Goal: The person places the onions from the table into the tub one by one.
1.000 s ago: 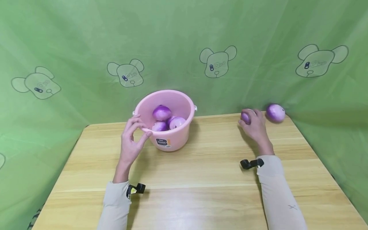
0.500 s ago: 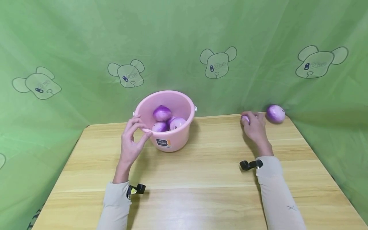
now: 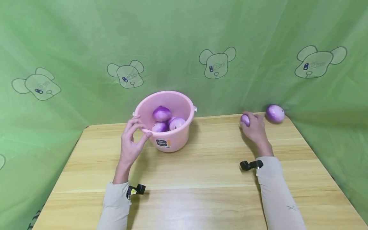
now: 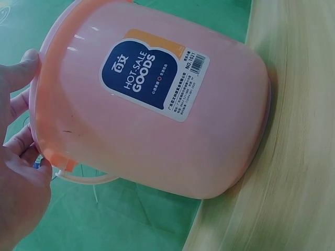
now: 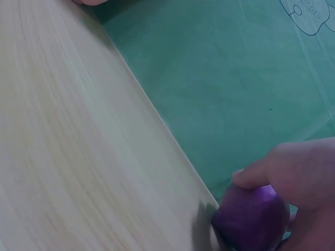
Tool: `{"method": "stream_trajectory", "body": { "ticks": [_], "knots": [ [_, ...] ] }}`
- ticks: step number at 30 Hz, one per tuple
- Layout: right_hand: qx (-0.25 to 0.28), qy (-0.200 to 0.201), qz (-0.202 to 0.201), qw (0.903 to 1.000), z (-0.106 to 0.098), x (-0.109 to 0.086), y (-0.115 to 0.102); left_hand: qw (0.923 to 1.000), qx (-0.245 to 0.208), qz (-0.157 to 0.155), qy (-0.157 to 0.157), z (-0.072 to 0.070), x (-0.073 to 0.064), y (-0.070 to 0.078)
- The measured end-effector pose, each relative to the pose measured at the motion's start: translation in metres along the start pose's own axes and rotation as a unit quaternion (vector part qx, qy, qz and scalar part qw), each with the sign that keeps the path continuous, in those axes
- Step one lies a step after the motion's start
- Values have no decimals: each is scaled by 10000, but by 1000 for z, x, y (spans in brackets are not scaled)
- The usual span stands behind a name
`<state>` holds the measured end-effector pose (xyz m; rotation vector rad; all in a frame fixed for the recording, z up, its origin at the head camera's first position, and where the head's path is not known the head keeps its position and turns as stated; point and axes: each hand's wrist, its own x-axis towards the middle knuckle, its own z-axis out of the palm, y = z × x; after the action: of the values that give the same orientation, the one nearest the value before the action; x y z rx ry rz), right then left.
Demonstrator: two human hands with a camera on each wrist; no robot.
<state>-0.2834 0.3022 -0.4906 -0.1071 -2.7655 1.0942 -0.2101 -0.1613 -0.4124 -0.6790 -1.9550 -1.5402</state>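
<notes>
My left hand holds the near left rim of a pink bucket, thumb and fingers spread along it. In the left wrist view the bucket shows its label, and the hand has its fingertips right at the rim. Inside the bucket lie several purple onions. At the table's back edge my right hand grips another purple onion between thumb and fingers. The right wrist view shows this onion partly covered by the hand.
One more purple onion sits at the back right corner of the wooden table, just right of the right hand. A green curtain with printed bear heads hangs close behind the table's edge. The bucket has a white handle.
My right hand has shifted its fingers slightly around the onion, which stays near the same spot. The left hand and the bucket have not moved.
</notes>
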Motion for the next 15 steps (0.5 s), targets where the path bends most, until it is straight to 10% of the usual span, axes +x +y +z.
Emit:
{"method": "stream_trajectory", "body": {
  "ticks": [15],
  "knots": [
    [-104, 46, -73, 9999, -8, -6, -7, 10000, 34, 2, 2, -1, 0, 0]
  ]
}}
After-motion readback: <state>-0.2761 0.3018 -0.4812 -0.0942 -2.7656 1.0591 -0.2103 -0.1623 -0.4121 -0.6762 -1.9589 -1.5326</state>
